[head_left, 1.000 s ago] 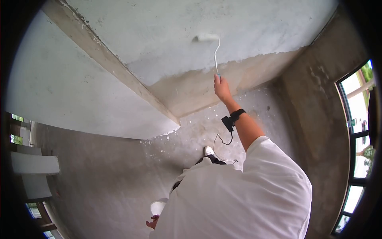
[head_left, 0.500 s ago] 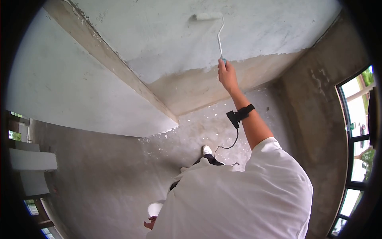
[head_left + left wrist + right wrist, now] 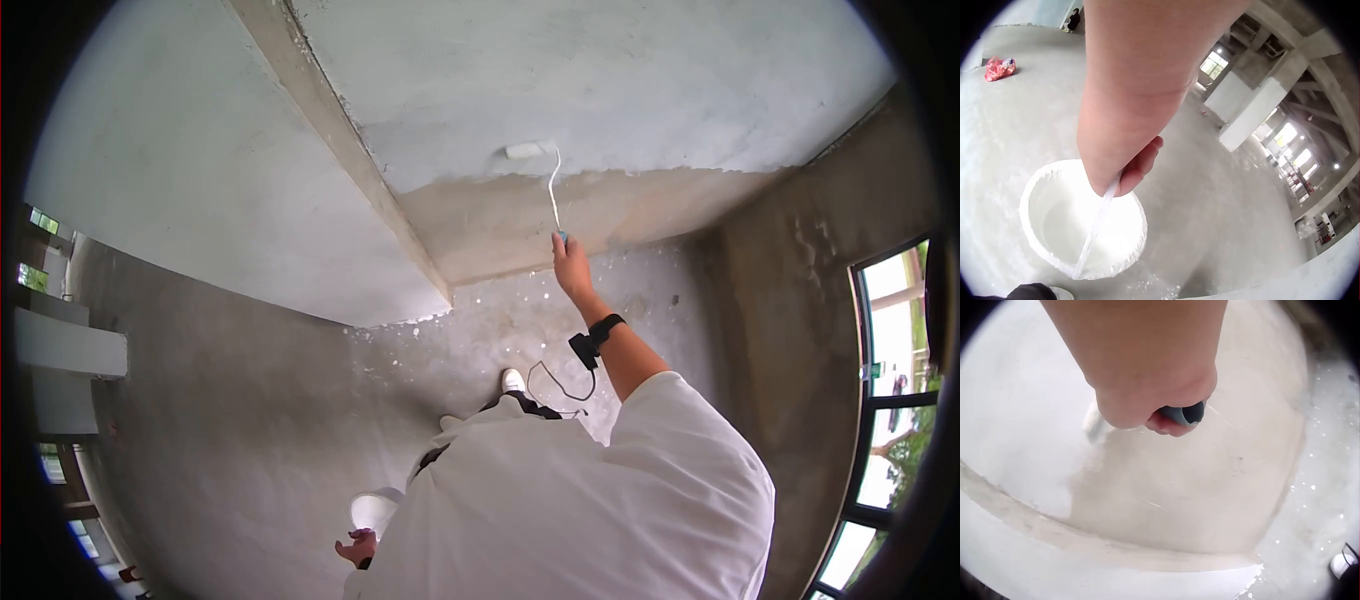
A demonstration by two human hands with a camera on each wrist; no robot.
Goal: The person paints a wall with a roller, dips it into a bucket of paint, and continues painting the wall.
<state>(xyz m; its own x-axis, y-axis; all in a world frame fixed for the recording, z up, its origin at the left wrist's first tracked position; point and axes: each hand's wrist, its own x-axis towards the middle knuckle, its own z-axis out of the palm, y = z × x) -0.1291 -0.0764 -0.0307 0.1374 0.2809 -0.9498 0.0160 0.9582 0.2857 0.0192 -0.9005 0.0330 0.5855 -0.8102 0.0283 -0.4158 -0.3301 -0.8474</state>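
Note:
A paint roller (image 3: 528,150) with a white sleeve and a thin bent wire frame lies against the wall, just above the lower edge of the white paint. Its blue-grey handle (image 3: 1184,415) is gripped by my right hand (image 3: 573,268), arm stretched forward. In the right wrist view the hand covers most of the roller. Low at my left side, my left hand (image 3: 1138,170) holds a white bucket (image 3: 374,510) by its bail handle (image 3: 1094,234). White paint coats the bucket's rim and inside, and the bucket hangs over the floor.
The wall (image 3: 620,90) is white above and bare brown below (image 3: 600,205). A bare-edged panel (image 3: 220,170) juts out at the left. Paint spots dot the concrete floor (image 3: 250,420). Windows (image 3: 885,430) line the right side. A red bag (image 3: 1000,69) lies on the floor.
The roller first went up the wall, then came back down close to the paint's lower edge, my right hand moving with it. My left hand still holds the bucket; the head view has shifted.

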